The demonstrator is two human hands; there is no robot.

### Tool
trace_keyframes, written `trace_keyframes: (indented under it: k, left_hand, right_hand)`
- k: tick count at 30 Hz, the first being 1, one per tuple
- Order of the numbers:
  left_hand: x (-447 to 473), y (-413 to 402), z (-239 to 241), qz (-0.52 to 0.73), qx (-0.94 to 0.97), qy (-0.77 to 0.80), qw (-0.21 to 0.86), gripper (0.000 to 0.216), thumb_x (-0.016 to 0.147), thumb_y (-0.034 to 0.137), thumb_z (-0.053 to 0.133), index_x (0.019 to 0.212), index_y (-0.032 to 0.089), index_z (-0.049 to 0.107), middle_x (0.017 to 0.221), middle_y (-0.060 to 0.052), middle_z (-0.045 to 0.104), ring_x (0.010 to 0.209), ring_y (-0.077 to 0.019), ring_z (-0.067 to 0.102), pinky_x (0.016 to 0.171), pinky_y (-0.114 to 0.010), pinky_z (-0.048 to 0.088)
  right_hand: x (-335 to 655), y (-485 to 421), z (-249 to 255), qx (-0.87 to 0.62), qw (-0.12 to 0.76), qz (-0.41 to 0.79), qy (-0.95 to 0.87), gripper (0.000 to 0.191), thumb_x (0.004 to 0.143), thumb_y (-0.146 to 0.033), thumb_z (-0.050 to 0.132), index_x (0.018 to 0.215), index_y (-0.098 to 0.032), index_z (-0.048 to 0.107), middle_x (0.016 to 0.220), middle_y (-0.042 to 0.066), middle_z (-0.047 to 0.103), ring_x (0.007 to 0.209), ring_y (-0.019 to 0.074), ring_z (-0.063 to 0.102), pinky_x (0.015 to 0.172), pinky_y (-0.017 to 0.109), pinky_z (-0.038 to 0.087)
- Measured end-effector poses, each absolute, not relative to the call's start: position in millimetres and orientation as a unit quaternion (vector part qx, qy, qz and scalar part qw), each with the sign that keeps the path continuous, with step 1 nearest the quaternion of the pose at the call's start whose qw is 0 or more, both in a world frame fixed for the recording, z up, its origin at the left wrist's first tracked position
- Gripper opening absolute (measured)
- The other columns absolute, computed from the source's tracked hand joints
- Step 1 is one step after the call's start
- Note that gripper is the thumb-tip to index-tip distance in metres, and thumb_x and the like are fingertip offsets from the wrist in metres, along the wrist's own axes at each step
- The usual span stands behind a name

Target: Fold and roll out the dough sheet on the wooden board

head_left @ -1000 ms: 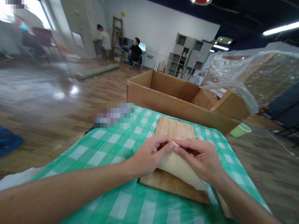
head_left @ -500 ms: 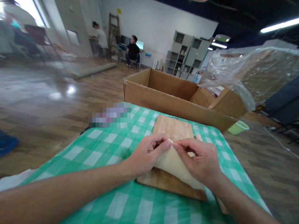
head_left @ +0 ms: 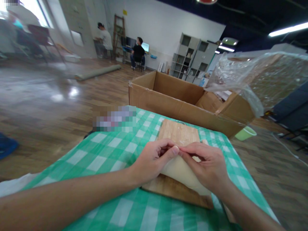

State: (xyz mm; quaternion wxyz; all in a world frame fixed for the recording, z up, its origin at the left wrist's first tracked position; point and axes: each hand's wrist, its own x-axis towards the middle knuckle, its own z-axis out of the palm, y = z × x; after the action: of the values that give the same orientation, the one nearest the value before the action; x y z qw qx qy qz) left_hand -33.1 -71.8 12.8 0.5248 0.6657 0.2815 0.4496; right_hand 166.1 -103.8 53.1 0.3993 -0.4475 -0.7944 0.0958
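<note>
I see the left hand (head_left: 154, 160) and right hand (head_left: 207, 165) pinching the far top of the pale folded dough sheet (head_left: 180, 171) on the rectangular wooden board (head_left: 179, 131); folded already, I judge, seam mostly unpressed

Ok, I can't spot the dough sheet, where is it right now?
The dough sheet lies low, right of centre in the head view, on the wooden cutting board, its raised edge pinched between the left hand and right hand.

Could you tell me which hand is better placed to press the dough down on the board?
Probably the right hand: it lies over the dough, while the left hand only pinches its edge.
</note>
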Motion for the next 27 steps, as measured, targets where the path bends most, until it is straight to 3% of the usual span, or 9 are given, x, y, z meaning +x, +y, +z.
trace_keyframes:
  k: [6,12,16,27]
  left_hand:
    - [-32,-71,18,0.458,0.644,0.273,0.549,0.025,0.093,0.041,0.073,0.091,0.016,0.077,0.085,-0.005,0.076,0.079,-0.0169,0.068,0.069,-0.025,0.051]
    - [-32,-73,24,0.460,0.635,0.282,0.553,0.027,0.092,0.041,0.071,0.086,0.015,0.077,0.078,-0.004,0.074,0.071,-0.0154,0.064,0.064,-0.025,0.049]
    - [-33,-75,26,0.470,0.649,0.297,0.520,0.023,0.094,0.037,0.069,0.089,0.015,0.077,0.078,-0.003,0.074,0.072,-0.0150,0.065,0.064,-0.024,0.049]
    - [-35,-81,22,0.463,0.688,0.319,0.458,0.019,0.097,0.034,0.067,0.093,0.018,0.077,0.084,-0.002,0.077,0.075,-0.0158,0.070,0.068,-0.026,0.052]
  right_hand:
    - [166,-108,53,-0.460,0.387,0.091,-0.794,0.013,0.095,-0.030,0.070,0.092,-0.030,0.083,0.091,0.004,0.081,0.080,0.0230,0.076,0.077,0.038,0.061]
    - [161,-112,52,-0.489,0.426,0.234,-0.724,0.011,0.090,-0.032,0.075,0.088,-0.025,0.083,0.085,0.004,0.081,0.070,0.0200,0.075,0.062,0.030,0.062]
    - [157,-108,54,-0.508,0.446,0.330,-0.659,0.020,0.084,-0.043,0.081,0.084,-0.022,0.081,0.078,0.005,0.080,0.065,0.0194,0.074,0.059,0.029,0.062]
    - [159,-106,65,-0.512,0.361,0.406,-0.665,0.032,0.088,-0.052,0.076,0.085,-0.020,0.079,0.081,0.004,0.078,0.072,0.0180,0.069,0.062,0.027,0.055]
